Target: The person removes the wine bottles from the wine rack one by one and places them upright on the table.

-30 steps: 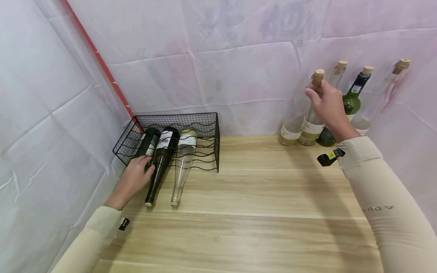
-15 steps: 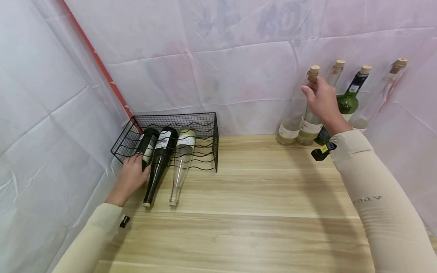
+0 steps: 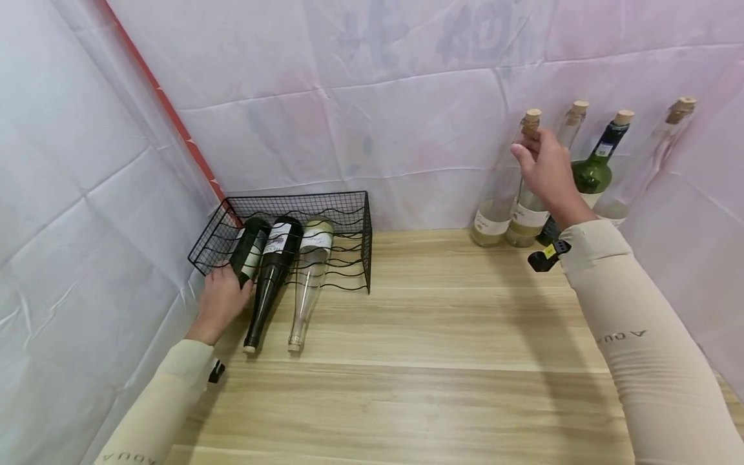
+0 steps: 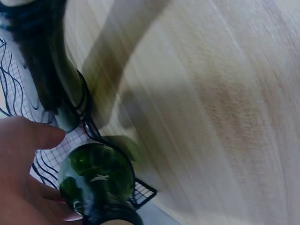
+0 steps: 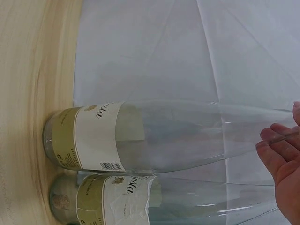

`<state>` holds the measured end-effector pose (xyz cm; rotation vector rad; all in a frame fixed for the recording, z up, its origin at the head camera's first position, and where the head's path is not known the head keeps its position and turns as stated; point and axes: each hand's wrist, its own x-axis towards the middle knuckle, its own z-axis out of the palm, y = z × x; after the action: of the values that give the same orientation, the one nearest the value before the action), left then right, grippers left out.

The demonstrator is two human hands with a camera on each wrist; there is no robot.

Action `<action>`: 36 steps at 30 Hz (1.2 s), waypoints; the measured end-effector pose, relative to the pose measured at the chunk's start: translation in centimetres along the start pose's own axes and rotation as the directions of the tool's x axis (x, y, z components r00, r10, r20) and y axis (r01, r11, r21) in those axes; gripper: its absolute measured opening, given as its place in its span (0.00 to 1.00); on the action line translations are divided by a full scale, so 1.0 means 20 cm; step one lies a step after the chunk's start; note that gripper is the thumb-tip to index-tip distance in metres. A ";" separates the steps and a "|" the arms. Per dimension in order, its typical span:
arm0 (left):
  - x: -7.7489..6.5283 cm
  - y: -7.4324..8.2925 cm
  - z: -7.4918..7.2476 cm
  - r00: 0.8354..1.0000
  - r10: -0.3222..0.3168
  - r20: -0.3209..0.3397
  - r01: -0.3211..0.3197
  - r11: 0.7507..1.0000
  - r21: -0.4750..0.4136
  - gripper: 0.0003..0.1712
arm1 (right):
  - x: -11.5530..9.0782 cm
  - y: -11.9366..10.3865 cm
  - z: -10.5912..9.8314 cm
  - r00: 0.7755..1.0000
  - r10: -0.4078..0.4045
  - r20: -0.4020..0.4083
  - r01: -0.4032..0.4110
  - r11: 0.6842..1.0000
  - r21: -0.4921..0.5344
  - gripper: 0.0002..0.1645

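Because the right hand (image 3: 549, 174) now leans a pinched, corked clear-glass bottle (image 5: 98, 138) leftward on the wooden tabletop (image 3: 442, 323), it stands freer; the left hand (image 3: 221, 303), grip indeterminable, touches a racked dark-green bottle (image 3: 243, 253).

I have both arms stretched ahead and spread well apart. My left arm (image 3: 168, 381) angles up from below, the left hand (image 3: 223, 298) low with its back toward the head camera, thumb (image 4: 47, 136) standing apart from the fingers (image 4: 52, 206), whose tips I can't see. My right arm (image 3: 630, 336) carries the right hand (image 3: 546, 171) higher, its own fingers and thumb bent into a grip.
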<state>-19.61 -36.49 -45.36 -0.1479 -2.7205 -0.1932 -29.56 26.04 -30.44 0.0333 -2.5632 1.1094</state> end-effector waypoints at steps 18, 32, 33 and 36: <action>-0.01 -0.01 -0.02 0.969 -0.245 0.016 0.246 0.964 -0.099 0.35 | 0.00 0.00 0.01 1.000 -0.013 -0.022 0.013 1.000 0.006 0.34; 0.01 -0.04 -0.12 0.904 -0.347 0.251 0.395 0.902 -0.176 0.27 | 0.00 0.01 0.01 1.000 0.007 -0.005 -0.007 1.000 0.001 0.35; 0.01 -0.04 -0.12 0.896 -0.351 0.272 0.405 0.896 -0.179 0.27 | 0.00 0.01 0.01 1.000 0.008 -0.002 -0.008 1.000 0.000 0.35; 0.01 -0.05 -0.14 0.872 -0.364 0.328 0.439 0.877 -0.193 0.28 | 0.00 0.01 0.01 1.000 0.007 0.003 -0.007 1.000 0.000 0.35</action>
<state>-18.74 -37.98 -42.82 0.3591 -2.9675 -0.7073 -29.63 26.05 -30.73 0.0262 -2.5676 1.1126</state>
